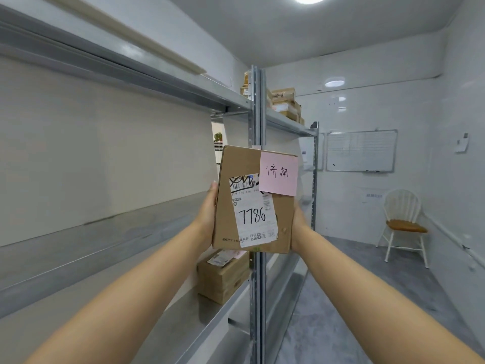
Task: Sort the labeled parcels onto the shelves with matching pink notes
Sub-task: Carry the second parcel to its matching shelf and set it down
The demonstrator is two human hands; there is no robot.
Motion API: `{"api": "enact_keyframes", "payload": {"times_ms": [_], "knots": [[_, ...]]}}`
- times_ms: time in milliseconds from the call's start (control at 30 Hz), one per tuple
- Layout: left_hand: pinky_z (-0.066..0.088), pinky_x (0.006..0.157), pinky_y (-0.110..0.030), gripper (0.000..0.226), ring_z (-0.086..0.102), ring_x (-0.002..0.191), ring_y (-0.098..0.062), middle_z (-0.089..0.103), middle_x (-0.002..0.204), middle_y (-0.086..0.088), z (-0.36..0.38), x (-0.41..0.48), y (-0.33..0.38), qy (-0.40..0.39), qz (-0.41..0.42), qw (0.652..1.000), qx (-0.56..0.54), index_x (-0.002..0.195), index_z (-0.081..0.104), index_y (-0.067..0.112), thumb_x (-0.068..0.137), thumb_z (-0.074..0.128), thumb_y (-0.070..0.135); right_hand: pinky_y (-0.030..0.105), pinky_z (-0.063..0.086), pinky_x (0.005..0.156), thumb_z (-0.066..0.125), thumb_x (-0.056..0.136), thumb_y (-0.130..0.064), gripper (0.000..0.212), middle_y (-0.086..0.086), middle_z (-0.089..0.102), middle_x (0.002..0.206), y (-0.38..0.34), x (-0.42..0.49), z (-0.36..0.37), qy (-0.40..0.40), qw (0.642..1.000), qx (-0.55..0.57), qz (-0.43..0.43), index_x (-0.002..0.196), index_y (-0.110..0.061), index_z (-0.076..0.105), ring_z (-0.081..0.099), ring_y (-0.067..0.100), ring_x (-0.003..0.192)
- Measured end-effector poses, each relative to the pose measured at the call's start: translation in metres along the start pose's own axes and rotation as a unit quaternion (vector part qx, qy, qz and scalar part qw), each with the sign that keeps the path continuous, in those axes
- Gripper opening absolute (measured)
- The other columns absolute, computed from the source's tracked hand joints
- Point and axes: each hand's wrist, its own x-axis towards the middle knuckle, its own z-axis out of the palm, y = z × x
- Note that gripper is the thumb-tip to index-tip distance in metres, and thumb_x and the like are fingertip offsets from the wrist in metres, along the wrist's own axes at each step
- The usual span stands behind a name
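I hold a brown cardboard parcel [237, 174] upright in front of me, between both hands. It carries a white shipping label marked 7786 [254, 216] and a pink note [278, 172] with handwritten characters at its upper right. My left hand [208, 214] grips its left edge and my right hand [298, 227] grips its right edge. The parcel is level with the metal shelf post [256, 106]. Below it, another brown parcel [223, 278] with a label and a pink note rests on a lower shelf [168, 321].
Grey metal shelving [105, 232] runs along my left. Several cardboard boxes [284, 103] sit on the top shelf further back. A white chair [402, 227] with a brown cushion stands at the right wall, under a whiteboard [360, 151]. Grey floor [354, 298] lies to the right.
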Motion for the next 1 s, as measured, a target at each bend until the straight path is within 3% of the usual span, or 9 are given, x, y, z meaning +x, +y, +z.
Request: {"api": "enact_keyframes", "payload": {"times_ms": [100,200,367,467,600,700,767,900,1000], "knots": [[0.054,0.076,-0.037,0.064,0.069,0.088,-0.028,0.073,0.103,-0.008,0.026,0.037,-0.009,0.016,0.001,1.0,-0.006,0.098,0.069,0.023,0.095,0.018,0.06,0.039,0.051,0.076,0.041,0.087,-0.055,0.045,0.011,0.069,0.092,-0.019,0.034,-0.027,-0.011,1.0,-0.007,0.006,0.08,-0.018,0.066,0.064,0.033,0.082],[0.055,0.074,-0.037,0.063,0.07,0.087,-0.027,0.076,0.092,-0.005,0.043,0.071,-0.021,0.029,0.016,0.999,-0.007,0.099,0.07,0.024,0.095,0.018,0.06,0.039,0.051,0.076,0.039,0.089,-0.053,0.046,0.01,0.071,0.085,-0.029,0.069,-0.051,-0.033,0.999,-0.009,0.004,0.082,-0.016,0.066,0.064,0.033,0.079],[0.055,0.075,-0.037,0.06,0.068,0.088,-0.028,0.073,0.099,-0.009,0.05,0.116,-0.035,0.063,0.018,0.998,-0.007,0.103,0.069,0.021,0.096,0.021,0.057,0.038,0.052,0.071,0.037,0.091,-0.054,0.05,0.008,0.075,0.074,-0.027,0.122,-0.068,-0.044,0.999,0.001,0.025,0.079,-0.016,0.068,0.066,0.031,0.074],[0.057,0.071,-0.036,0.058,0.072,0.082,-0.026,0.075,0.097,-0.007,0.043,0.147,-0.03,0.079,0.04,0.996,0.003,0.106,0.069,0.022,0.095,0.024,0.057,0.038,0.052,0.076,0.04,0.091,-0.052,0.047,0.009,0.074,0.083,-0.033,0.153,-0.062,-0.056,0.998,-0.009,0.029,0.077,-0.017,0.068,0.066,0.03,0.075],[0.057,0.064,-0.033,0.055,0.075,0.074,-0.023,0.077,0.092,-0.004,0.026,0.188,-0.025,0.107,0.062,0.992,0.024,0.095,0.073,0.025,0.093,0.028,0.057,0.046,0.047,0.098,0.04,0.09,-0.053,0.044,0.011,0.071,0.105,-0.036,0.196,-0.05,-0.073,0.997,-0.029,0.022,0.085,-0.018,0.066,0.064,0.033,0.095],[0.058,0.059,-0.03,0.054,0.075,0.07,-0.02,0.078,0.085,-0.002,0.013,0.219,-0.018,0.108,0.085,0.989,0.055,0.093,0.072,0.026,0.095,0.026,0.055,0.046,0.046,0.099,0.04,0.088,-0.053,0.046,0.012,0.071,0.112,-0.036,0.228,-0.041,-0.092,0.995,-0.032,0.016,0.095,-0.016,0.067,0.064,0.036,0.102],[0.057,0.053,-0.026,0.053,0.074,0.063,-0.017,0.077,0.076,0.001,0.008,0.239,-0.011,0.117,0.095,0.986,0.07,0.086,0.071,0.026,0.096,0.026,0.053,0.046,0.049,0.097,0.038,0.09,-0.053,0.048,0.012,0.073,0.106,-0.041,0.245,-0.035,-0.11,0.993,-0.045,0.011,0.097,-0.015,0.066,0.066,0.036,0.101],[0.056,0.054,-0.027,0.054,0.073,0.061,-0.017,0.077,0.075,-0.001,-0.006,0.278,-0.008,0.145,0.119,0.98,0.066,0.084,0.071,0.025,0.095,0.026,0.052,0.038,0.054,0.079,0.035,0.094,-0.051,0.044,0.002,0.075,0.072,-0.051,0.297,-0.024,-0.143,0.987,-0.076,0.005,0.085,-0.019,0.064,0.068,0.027,0.078],[0.056,0.06,-0.031,0.055,0.073,0.065,-0.02,0.077,0.078,-0.003,-0.012,0.297,-0.012,0.178,0.108,0.977,0.049,0.087,0.072,0.024,0.094,0.027,0.054,0.043,0.052,0.091,0.037,0.09,-0.058,0.047,0.005,0.074,0.089,-0.05,0.327,-0.013,-0.161,0.984,-0.078,0.015,0.098,-0.02,0.063,0.067,0.031,0.092]]}}
